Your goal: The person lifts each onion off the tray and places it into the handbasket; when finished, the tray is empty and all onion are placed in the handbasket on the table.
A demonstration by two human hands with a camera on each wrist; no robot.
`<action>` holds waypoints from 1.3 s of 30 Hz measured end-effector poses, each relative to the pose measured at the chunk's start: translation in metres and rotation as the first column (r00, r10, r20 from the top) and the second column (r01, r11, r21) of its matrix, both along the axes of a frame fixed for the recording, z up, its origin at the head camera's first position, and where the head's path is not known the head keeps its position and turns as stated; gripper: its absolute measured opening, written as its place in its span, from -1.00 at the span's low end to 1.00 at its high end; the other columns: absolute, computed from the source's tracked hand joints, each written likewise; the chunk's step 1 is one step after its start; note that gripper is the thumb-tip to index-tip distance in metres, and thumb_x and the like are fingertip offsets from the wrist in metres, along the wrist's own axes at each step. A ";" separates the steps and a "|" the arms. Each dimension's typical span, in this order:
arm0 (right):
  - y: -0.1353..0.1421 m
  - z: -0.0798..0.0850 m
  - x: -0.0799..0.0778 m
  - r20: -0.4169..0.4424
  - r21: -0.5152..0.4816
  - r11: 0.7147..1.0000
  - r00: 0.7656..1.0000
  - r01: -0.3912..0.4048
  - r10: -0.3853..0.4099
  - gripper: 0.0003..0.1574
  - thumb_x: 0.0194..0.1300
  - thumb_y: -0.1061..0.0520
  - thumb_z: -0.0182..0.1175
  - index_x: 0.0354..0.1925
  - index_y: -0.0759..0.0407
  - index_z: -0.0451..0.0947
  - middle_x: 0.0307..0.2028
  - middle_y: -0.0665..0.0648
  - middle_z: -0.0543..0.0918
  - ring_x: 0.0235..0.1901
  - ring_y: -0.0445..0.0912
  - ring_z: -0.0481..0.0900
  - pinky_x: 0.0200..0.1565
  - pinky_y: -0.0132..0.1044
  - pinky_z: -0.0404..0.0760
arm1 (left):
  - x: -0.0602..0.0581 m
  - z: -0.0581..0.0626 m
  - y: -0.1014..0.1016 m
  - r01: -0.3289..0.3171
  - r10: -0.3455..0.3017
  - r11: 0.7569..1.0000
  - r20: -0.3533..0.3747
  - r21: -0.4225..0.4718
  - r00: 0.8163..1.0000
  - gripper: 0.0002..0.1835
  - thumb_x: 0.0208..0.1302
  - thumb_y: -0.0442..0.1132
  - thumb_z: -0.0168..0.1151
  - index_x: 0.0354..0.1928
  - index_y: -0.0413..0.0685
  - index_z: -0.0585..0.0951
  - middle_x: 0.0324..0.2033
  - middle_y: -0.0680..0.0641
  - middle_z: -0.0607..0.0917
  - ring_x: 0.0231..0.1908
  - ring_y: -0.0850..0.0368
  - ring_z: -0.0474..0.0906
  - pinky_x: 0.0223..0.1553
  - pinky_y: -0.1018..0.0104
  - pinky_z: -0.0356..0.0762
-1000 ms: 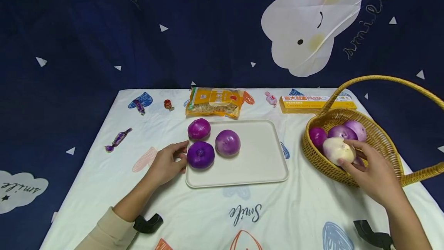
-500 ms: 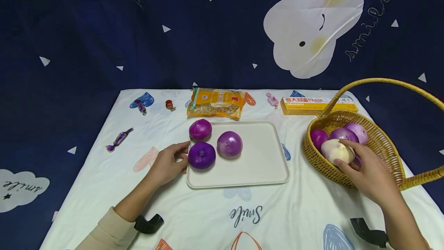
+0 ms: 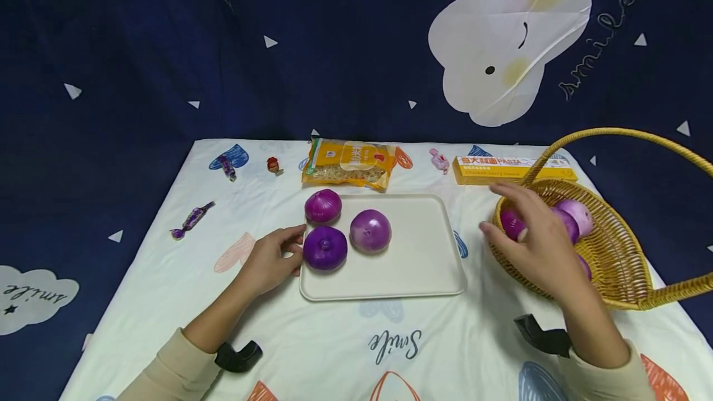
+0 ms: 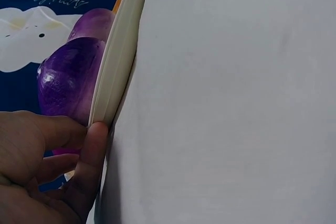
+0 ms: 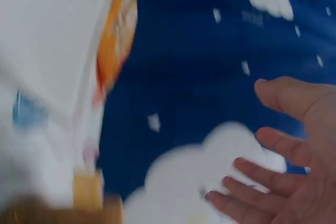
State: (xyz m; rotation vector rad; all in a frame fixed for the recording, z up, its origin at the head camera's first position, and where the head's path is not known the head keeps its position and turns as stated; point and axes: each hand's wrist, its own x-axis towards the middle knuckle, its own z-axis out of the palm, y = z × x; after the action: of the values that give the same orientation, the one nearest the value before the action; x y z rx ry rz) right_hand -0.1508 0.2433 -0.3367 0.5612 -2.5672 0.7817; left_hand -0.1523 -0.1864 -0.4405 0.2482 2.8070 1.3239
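Note:
My left hand [image 3: 273,262] is at the left edge of a cream tray [image 3: 420,252], its thumb and forefinger pinching the rim [image 4: 113,77] in the left wrist view. Three purple onions sit on the tray: a smaller one [image 3: 323,206] at the back left corner, a dark one [image 3: 325,248] beside my fingertips, and a lighter one [image 3: 371,231] near the middle. Over the left side of a wicker basket [image 3: 621,258] my right hand [image 3: 537,246] hovers with fingers spread and holds nothing. Several onions [image 3: 576,215] lie inside the basket, partly hidden by that hand.
Behind the tray lies an orange food packet [image 3: 348,163]. A yellow pasta box [image 3: 490,171] stands behind the basket, whose tall handle [image 3: 613,132] arches up at the right. Wrapped candies [image 3: 192,220] are scattered at the left and back of the printed cloth.
My right hand has let go of the pale onion in the basket, lifted and moved left, with its fingers spreading. The left hand stays at the tray's edge.

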 end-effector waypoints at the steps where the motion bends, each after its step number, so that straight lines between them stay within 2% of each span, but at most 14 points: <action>1: -0.011 -0.003 -0.006 0.007 0.002 0.999 0.999 -0.051 0.051 -0.22 0.08 0.05 0.40 0.27 -0.02 0.40 0.21 0.05 0.45 0.16 -0.04 0.41 0.16 -0.36 0.39 | 0.000 0.000 0.000 0.000 0.000 1.000 -0.002 -0.002 1.000 -0.45 0.16 -0.34 0.17 0.26 -0.14 0.47 -0.17 -0.02 0.61 -0.29 0.19 0.55 -0.07 0.16 0.47; 4: -0.044 -0.017 -0.025 0.063 0.005 0.979 0.977 -0.203 0.202 -0.21 0.11 -0.02 0.38 0.29 -0.04 0.36 0.27 0.02 0.38 0.23 -0.08 0.36 0.09 -0.14 0.51 | -0.001 -0.002 0.001 -0.001 0.001 1.000 -0.003 0.000 1.000 -0.45 0.16 -0.34 0.18 0.26 -0.12 0.47 -0.17 -0.01 0.61 -0.30 0.21 0.55 -0.06 0.17 0.46; 7: -0.075 -0.035 -0.041 0.142 -0.002 0.942 0.932 -0.336 0.333 -0.18 0.10 -0.06 0.39 0.30 -0.04 0.34 0.30 0.02 0.33 0.25 -0.07 0.33 0.07 -0.12 0.54 | 0.000 -0.005 0.001 -0.009 0.009 1.000 -0.001 -0.006 1.000 -0.44 0.15 -0.32 0.19 0.27 -0.09 0.47 -0.16 0.02 0.61 -0.27 0.22 0.56 -0.05 0.19 0.46; 9: -0.092 -0.049 -0.048 0.185 0.002 0.921 0.905 -0.389 0.382 -0.14 0.05 -0.06 0.42 0.30 -0.05 0.34 0.33 0.02 0.29 0.27 -0.07 0.30 0.11 -0.13 0.50 | 0.001 -0.007 0.002 -0.012 0.012 1.000 0.000 -0.011 1.000 -0.43 0.14 -0.31 0.19 0.27 -0.08 0.47 -0.15 0.03 0.61 -0.23 0.21 0.55 -0.02 0.18 0.45; 12: -0.109 -0.064 -0.053 0.229 0.020 0.911 0.889 -0.411 0.396 -0.08 -0.04 -0.04 0.47 0.29 -0.10 0.33 0.36 0.01 0.24 0.31 -0.06 0.26 0.18 -0.08 0.42 | 0.001 -0.008 0.004 -0.010 0.009 1.000 -0.002 -0.024 1.000 -0.43 0.15 -0.30 0.18 0.27 -0.06 0.47 -0.14 0.03 0.61 -0.15 0.17 0.53 0.01 0.17 0.44; 16: -0.118 -0.075 -0.056 0.260 0.028 0.913 0.885 -0.406 0.386 -0.06 -0.11 -0.02 0.51 0.27 -0.11 0.37 0.36 0.01 0.24 0.31 -0.02 0.28 0.21 0.01 0.36 | 0.000 -0.005 0.008 -0.001 0.001 0.999 -0.013 -0.034 1.000 -0.44 0.15 -0.31 0.18 0.27 -0.08 0.48 -0.13 0.00 0.62 -0.12 0.13 0.51 0.04 0.13 0.43; 26: -0.125 -0.086 -0.055 0.280 -0.022 0.907 0.869 -0.420 0.409 -0.10 -0.11 0.09 0.52 0.24 -0.07 0.41 0.28 0.07 0.37 0.26 -0.07 0.34 0.24 -0.09 0.34 | -0.001 -0.003 0.008 0.003 -0.003 0.999 0.007 -0.036 1.000 -0.42 0.14 -0.30 0.20 0.27 -0.07 0.47 -0.11 0.00 0.61 -0.11 0.12 0.50 0.05 0.12 0.44; 28: -0.124 -0.085 -0.055 0.279 -0.023 0.908 0.869 -0.419 0.408 -0.11 -0.09 0.09 0.51 0.24 -0.06 0.41 0.27 0.06 0.38 0.25 -0.07 0.36 0.24 -0.10 0.34 | -0.001 -0.003 0.007 0.000 0.000 0.999 0.005 -0.041 1.000 -0.42 0.14 -0.30 0.20 0.27 -0.07 0.47 -0.11 -0.01 0.62 -0.11 0.11 0.50 0.06 0.11 0.43; 32: -0.120 -0.078 -0.054 0.248 -0.009 0.915 0.886 -0.403 0.393 -0.13 -0.06 0.07 0.49 0.24 -0.05 0.40 0.26 0.06 0.39 0.24 -0.06 0.37 0.22 -0.10 0.37 | -0.001 -0.003 0.006 -0.014 0.013 0.999 -0.006 -0.052 1.000 -0.43 0.13 -0.31 0.20 0.26 -0.07 0.48 -0.12 -0.02 0.62 -0.11 0.11 0.51 0.07 0.11 0.42; 35: -0.112 -0.069 -0.053 0.219 -0.033 0.923 0.898 -0.384 0.382 -0.15 -0.05 0.09 0.48 0.24 -0.03 0.41 0.27 0.07 0.38 0.22 -0.04 0.38 0.12 -0.16 0.49 | -0.001 -0.003 0.004 -0.022 0.022 0.998 -0.011 -0.056 1.000 -0.44 0.13 -0.32 0.20 0.25 -0.08 0.49 -0.15 -0.01 0.62 -0.14 0.12 0.51 0.03 0.13 0.43; 39: -0.093 -0.054 -0.051 0.191 -0.113 0.925 0.906 -0.362 0.377 -0.15 -0.04 0.12 0.48 0.24 0.00 0.41 0.29 0.06 0.36 0.21 -0.04 0.38 -0.06 -0.28 0.60 | 0.000 -0.003 0.001 -0.027 0.027 0.998 -0.011 -0.054 1.000 -0.44 0.13 -0.33 0.20 0.25 -0.10 0.49 -0.15 -0.02 0.61 -0.15 0.12 0.51 0.01 0.13 0.43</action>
State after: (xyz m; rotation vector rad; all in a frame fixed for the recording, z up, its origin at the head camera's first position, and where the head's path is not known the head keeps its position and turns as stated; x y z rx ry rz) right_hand -0.2017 0.1504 -0.3907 1.0123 -2.6395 1.1120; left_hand -0.1522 -0.1853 -0.4439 0.2169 2.8602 1.2528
